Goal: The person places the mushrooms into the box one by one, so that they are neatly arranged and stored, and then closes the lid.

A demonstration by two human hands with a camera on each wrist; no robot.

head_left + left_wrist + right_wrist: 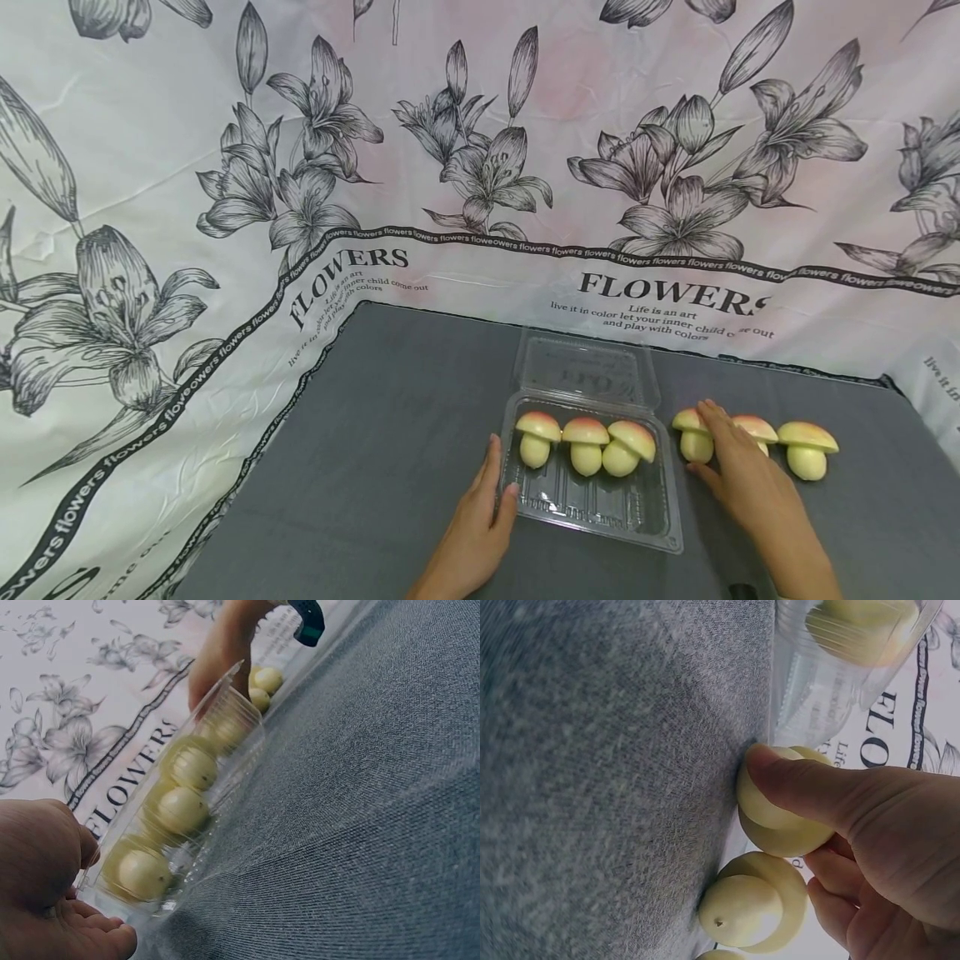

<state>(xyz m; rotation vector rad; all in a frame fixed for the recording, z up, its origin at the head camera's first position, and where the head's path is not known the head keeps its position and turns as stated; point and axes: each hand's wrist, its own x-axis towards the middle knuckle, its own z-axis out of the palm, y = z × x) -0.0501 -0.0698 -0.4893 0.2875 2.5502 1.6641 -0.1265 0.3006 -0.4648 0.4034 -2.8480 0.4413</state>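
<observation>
A clear plastic container (600,521) lies on the grey cloth with its lid (588,367) folded back. Inside, three yellow mushrooms with reddish caps (585,446) stand in a row toward the back. My left hand (472,529) holds the container's left edge between thumb and fingers, as the left wrist view shows close up. Just right of the container, my right hand (750,475) pinches a mushroom (693,437), its thumb on the pale stem and its fingers at the cap. In the right wrist view this mushroom (769,799) is close against the cloth.
Two more mushrooms stand right of the gripped one: one (756,430) partly hidden by my right hand, the other (807,450) farther right. A white flower-printed sheet (487,283) rises behind and left of the grey cloth (360,442).
</observation>
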